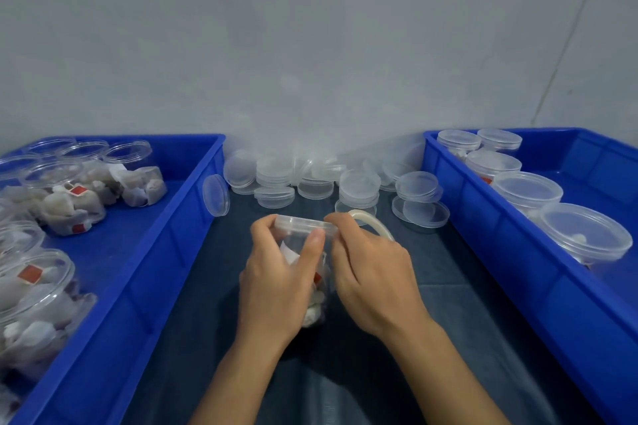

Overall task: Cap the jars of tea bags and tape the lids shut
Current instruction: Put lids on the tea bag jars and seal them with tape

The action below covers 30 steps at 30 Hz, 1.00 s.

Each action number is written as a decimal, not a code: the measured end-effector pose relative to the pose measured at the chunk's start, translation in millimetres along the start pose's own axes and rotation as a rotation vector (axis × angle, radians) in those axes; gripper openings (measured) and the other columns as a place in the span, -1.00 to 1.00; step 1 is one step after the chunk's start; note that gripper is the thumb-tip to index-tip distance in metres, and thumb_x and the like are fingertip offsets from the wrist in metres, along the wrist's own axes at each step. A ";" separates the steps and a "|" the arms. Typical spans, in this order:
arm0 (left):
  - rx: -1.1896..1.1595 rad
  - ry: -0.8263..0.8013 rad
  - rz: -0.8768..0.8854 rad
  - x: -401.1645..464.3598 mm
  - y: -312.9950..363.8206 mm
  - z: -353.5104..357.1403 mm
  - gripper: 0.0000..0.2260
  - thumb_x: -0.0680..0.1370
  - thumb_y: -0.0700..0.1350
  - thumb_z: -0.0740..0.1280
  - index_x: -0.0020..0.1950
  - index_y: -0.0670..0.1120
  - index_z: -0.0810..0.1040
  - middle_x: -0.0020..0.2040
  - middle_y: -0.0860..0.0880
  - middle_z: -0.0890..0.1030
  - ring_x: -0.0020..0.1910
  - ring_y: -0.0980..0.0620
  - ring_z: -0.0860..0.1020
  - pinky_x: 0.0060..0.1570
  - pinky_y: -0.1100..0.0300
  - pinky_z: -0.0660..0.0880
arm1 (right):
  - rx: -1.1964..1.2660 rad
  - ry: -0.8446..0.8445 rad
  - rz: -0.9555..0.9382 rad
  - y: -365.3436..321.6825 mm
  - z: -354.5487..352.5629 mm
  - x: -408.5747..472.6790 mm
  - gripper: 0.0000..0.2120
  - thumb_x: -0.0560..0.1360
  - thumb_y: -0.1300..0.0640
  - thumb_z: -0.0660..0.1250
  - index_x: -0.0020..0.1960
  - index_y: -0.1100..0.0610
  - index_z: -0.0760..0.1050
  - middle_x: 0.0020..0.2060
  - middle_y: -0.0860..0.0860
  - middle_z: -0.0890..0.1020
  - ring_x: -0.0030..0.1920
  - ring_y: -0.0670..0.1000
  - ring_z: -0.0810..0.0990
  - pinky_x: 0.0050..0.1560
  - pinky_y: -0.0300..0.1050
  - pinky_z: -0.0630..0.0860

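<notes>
A clear plastic jar of tea bags (316, 300) stands between my hands on the dark cloth, with a clear lid (303, 223) on top. My left hand (279, 279) wraps around the jar's side, thumb pressed at the lid's edge. My right hand (371, 272) holds a roll of clear tape (374, 221) against the lid's right rim. The jar's lower part is partly hidden by my fingers.
A blue bin at the left (145, 286) holds several uncapped jars of tea bags (134, 176). A blue bin at the right (500, 252) holds several capped jars (583, 235). Loose clear lids (359, 190) are piled by the grey wall behind the jar.
</notes>
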<state>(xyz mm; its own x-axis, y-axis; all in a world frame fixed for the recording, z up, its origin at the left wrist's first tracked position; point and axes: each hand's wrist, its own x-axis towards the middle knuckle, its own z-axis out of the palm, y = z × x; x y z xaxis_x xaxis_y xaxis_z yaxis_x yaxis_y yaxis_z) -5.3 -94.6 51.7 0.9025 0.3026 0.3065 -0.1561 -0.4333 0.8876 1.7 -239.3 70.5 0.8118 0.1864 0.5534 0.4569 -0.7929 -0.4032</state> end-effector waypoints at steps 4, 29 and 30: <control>-0.100 0.009 -0.011 4.1 -2.9 -1.9 -0.48 0.42 0.42 0.30 0.23 0.15 0.42 0.10 0.23 0.61 0.09 0.32 0.56 0.04 0.21 0.49 | 0.061 -0.021 0.000 3.1 -3.4 -1.4 -0.50 0.55 -0.06 -0.03 0.43 -0.17 0.40 -0.25 -0.14 0.61 -0.19 0.01 0.53 -0.21 0.02 0.40; -0.366 -0.013 0.020 4.3 -9.2 -4.4 -0.60 0.44 0.29 0.41 0.17 0.12 0.56 0.07 0.17 0.70 0.08 0.17 0.68 -0.05 0.41 0.51 | 0.109 -0.117 0.047 33.2 -7.8 5.4 -0.71 0.69 -0.15 0.17 0.39 -0.26 0.44 -0.45 -0.29 0.49 -0.36 -0.06 0.40 -0.08 0.06 0.51; -0.384 -0.022 0.019 5.2 -10.3 -4.1 -0.59 0.44 0.29 0.41 0.18 0.10 0.56 0.08 0.15 0.71 0.08 0.14 0.68 -0.05 0.38 0.53 | 0.108 -0.119 0.049 33.1 -8.0 5.1 -0.72 0.69 -0.16 0.17 0.37 -0.27 0.46 -0.44 -0.31 0.50 -0.35 -0.07 0.41 -0.06 0.06 0.51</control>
<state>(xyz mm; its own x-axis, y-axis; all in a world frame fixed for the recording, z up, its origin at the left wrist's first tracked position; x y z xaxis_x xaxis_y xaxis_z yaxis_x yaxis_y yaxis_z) -0.7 -85.2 45.5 0.9059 0.2775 0.3200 -0.3078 -0.0875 0.9474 18.1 -269.2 65.8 0.8683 0.2216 0.4438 0.4473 -0.7366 -0.5072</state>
